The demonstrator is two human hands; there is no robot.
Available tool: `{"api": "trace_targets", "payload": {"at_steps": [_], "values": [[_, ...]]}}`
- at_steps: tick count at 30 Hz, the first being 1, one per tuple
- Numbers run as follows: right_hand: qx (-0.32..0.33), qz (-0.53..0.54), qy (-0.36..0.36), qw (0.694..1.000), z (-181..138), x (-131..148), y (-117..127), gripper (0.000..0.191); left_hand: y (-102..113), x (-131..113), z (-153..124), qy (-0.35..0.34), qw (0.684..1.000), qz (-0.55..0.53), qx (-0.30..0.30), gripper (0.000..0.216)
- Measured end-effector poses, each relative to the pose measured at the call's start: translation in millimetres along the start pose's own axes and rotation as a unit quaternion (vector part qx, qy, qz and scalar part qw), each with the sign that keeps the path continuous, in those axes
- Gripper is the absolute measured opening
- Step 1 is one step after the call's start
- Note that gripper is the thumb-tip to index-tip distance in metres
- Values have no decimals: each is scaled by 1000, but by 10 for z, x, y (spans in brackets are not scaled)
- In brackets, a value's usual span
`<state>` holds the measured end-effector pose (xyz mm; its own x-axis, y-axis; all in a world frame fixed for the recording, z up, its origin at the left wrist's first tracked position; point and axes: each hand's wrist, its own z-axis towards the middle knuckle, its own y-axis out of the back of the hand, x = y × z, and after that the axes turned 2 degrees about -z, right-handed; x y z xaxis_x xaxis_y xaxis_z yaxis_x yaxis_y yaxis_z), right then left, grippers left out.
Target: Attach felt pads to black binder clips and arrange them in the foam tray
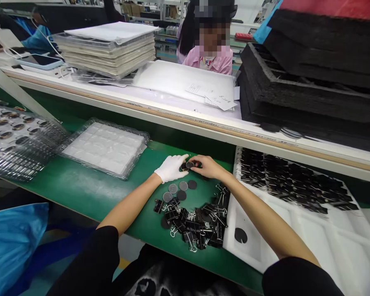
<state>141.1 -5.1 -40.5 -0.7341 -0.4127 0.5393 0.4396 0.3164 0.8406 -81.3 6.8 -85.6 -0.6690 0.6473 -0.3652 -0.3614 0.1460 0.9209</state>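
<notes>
In a white glove, my left hand [171, 169] curves its thumb and fingers around a small round part [183, 166] just above the green table. My bare right hand [209, 167] pinches a dark disc [190, 165] against or right beside that part; the fingers partly hide both. Several loose discs lie below my hands, some black [192, 184] and some greyish and shiny [173, 188]. Nearer to me is a heap of black binder clips [197, 226] with silver wire handles.
A white foam tray [259, 242] at right carries rows of black clips [283, 176] and one loose black disc [241, 235]. At left are a clear tray [106, 146] and stacked trays of round parts [12, 135]. A raised shelf [185, 117] runs behind; a person [209, 61] is beyond.
</notes>
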Motion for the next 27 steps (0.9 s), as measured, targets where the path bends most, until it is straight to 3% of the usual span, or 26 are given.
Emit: {"api": "trace_targets", "payload": {"at_steps": [9,15,17,20,23,27], "values": [[-5,-38,58,998,55,-76,-196,28,7,23,20,-3,1000,-12,9,74],[126,-107,3,986,-56,-99,-127,50,11,38,19,-4,1000,-27,11,76],[147,-135,-34,979,-102,-24,-67,59,19,26,13,-2,1000,-24,17,79],[105,-176,-31,978,-200,93,113,67,38,-9,-5,1,1000,2,10,81],[76,-170,-25,982,-402,150,388,55,50,-36,-23,-16,1000,23,-5,67],[171,-116,-49,977,-808,193,611,40,28,-12,-15,-48,998,32,3,38]]}}
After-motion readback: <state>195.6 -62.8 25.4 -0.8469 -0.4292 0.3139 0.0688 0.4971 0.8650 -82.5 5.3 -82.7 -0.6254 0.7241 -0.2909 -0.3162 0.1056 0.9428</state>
